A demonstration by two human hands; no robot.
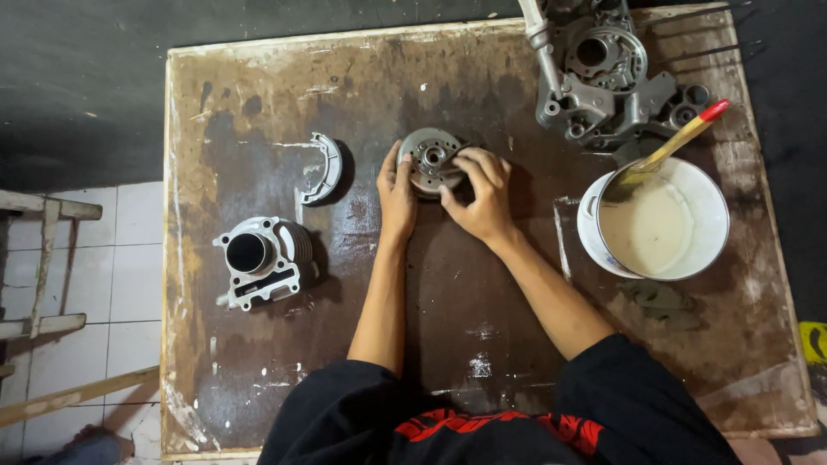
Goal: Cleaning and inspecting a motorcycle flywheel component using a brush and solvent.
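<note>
Starting left of the round metal rotor [431, 161]: a finned engine cylinder [263, 258] sits well to its left and nearer the person, and a curved brake shoe [326, 169] lies between them, level with the rotor. Now the left hand [396, 196], fingers nearly straight, is pressed flat against the rotor's left edge, bracing rather than gripping. The right hand [482, 196] curls over its right side, fingertips clamped on the rim. My worry is that the oily tabletop [465, 319] could let it skid out from under that flat palm, and a sideways shove might carry it toward the white bucket [668, 224] of pale liquid, brush [680, 138] propped in it, right of the rotor. The rotor itself is grey, disc-shaped, with a ring of holes around a central hub. Behind it to the right sits a crankcase casting [603, 77].
</note>
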